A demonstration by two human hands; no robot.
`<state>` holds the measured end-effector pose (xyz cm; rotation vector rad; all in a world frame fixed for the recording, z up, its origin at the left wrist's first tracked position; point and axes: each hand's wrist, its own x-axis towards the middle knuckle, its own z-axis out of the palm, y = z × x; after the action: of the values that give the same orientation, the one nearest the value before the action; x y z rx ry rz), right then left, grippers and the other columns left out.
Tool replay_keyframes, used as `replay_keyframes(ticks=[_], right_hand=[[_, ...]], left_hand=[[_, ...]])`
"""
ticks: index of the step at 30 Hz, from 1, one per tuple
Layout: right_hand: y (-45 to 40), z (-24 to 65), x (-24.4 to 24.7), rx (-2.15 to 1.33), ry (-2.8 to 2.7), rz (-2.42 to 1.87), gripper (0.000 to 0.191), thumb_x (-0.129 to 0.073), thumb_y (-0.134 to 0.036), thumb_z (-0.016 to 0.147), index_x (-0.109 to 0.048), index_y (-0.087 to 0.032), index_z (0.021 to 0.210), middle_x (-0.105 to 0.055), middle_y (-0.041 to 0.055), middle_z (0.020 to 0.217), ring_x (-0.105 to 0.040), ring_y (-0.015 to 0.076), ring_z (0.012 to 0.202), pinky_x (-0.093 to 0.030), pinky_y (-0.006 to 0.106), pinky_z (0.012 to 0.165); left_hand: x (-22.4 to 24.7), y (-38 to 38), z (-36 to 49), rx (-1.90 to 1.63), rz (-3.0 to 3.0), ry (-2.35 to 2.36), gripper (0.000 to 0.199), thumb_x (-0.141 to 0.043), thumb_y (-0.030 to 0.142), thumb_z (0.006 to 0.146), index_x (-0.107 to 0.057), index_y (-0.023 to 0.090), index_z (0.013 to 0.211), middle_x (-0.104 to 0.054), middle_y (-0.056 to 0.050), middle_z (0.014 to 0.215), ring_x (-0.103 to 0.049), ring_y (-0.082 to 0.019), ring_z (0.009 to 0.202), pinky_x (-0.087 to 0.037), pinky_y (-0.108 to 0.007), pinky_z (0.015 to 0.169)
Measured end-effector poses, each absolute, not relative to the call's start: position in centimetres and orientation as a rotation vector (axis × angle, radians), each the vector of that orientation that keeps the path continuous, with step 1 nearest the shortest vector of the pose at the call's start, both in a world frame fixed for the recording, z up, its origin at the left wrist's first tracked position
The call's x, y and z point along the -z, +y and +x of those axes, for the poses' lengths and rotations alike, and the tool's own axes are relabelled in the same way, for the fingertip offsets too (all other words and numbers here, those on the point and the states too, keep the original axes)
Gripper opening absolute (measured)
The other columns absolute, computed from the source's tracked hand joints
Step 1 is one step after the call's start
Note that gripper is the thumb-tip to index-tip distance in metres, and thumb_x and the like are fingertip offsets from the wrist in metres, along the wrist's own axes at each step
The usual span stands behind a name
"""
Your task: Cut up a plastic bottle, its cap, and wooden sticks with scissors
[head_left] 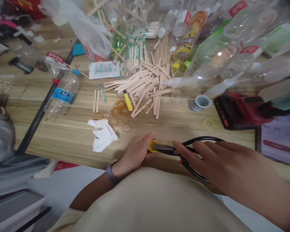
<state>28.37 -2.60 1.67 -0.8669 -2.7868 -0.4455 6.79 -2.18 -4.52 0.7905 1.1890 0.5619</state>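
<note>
Near the table's front edge, my left hand (137, 151) pinches a small yellow bottle cap (153, 146), its hollow side turned to the right. My right hand (215, 161) grips black-handled scissors (165, 149), whose blade tips reach into the cap. How far in the tips sit is hard to see. To the right lies a thin yellow ring (208, 123). Crumpled white tissue (102, 134) is left of my left hand, with several rubber bands (119, 108) and a yellow-handled tool (128, 101) beyond it.
Wooden craft sticks (145, 80) lie piled mid-table. Plastic bottles (215, 54) crowd the back right. A red and black power tool (239, 109), a small tape roll (200, 103) and a phone (277, 138) are on the right. A labelled bottle (64, 93) lies left; another person's sleeve (1, 138) shows.
</note>
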Motion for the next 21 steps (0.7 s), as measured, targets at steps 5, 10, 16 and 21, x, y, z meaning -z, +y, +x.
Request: replay_keyframes(ticks=[5, 10, 16, 21], right_hand=[[-2.5, 28.4, -1.7, 0.442, -2.802, -0.846, 0.046, -0.032, 0.001, 0.088, -0.071, -0.020, 0.097, -0.055, 0.0014, 0.055, -0.046, 0.0176, 0.046, -0.029, 0.033, 0.047], [-2.6, 28.7, -1.2, 0.362, -2.813, -0.837, 0.045, -0.034, 0.000, 0.086, -0.069, -0.019, 0.106, -0.056, 0.0016, 0.059, -0.048, 0.0177, 0.049, -0.029, 0.033, 0.050], [-3.2, 28.9, -0.7, 0.375, -2.809, -1.027, 0.044, -0.036, -0.001, 0.089, -0.067, -0.024, 0.110, -0.055, -0.0018, 0.062, -0.048, 0.0172, 0.053, -0.027, 0.034, 0.057], [-3.3, 29.1, -0.7, 0.381, -2.922, -0.985, 0.041, -0.040, -0.004, 0.091, -0.065, -0.024, 0.117, -0.057, -0.0019, 0.066, -0.050, 0.0165, 0.056, -0.027, 0.034, 0.059]], left_hand=[[4.4, -2.3, 6.8, -0.576, 0.758, 1.204, 0.042, -0.049, 0.057, 0.092, -0.051, 0.022, 0.069, -0.035, 0.006, 0.049, -0.033, -0.012, 0.047, -0.025, -0.025, 0.049], [4.5, -2.3, 6.7, -0.555, 0.724, 1.190, 0.044, -0.050, 0.062, 0.089, -0.047, 0.022, 0.070, -0.032, 0.008, 0.050, -0.028, -0.009, 0.045, -0.021, -0.025, 0.047], [4.3, -2.3, 6.6, -0.490, 0.786, 1.224, 0.044, -0.044, 0.061, 0.092, -0.048, 0.021, 0.072, -0.035, 0.007, 0.051, -0.031, -0.010, 0.047, -0.024, -0.024, 0.049], [3.9, -2.3, 6.8, -0.469, 0.784, 1.288, 0.044, -0.046, 0.062, 0.090, -0.052, 0.021, 0.075, -0.042, 0.004, 0.056, -0.042, -0.014, 0.055, -0.031, -0.025, 0.054]])
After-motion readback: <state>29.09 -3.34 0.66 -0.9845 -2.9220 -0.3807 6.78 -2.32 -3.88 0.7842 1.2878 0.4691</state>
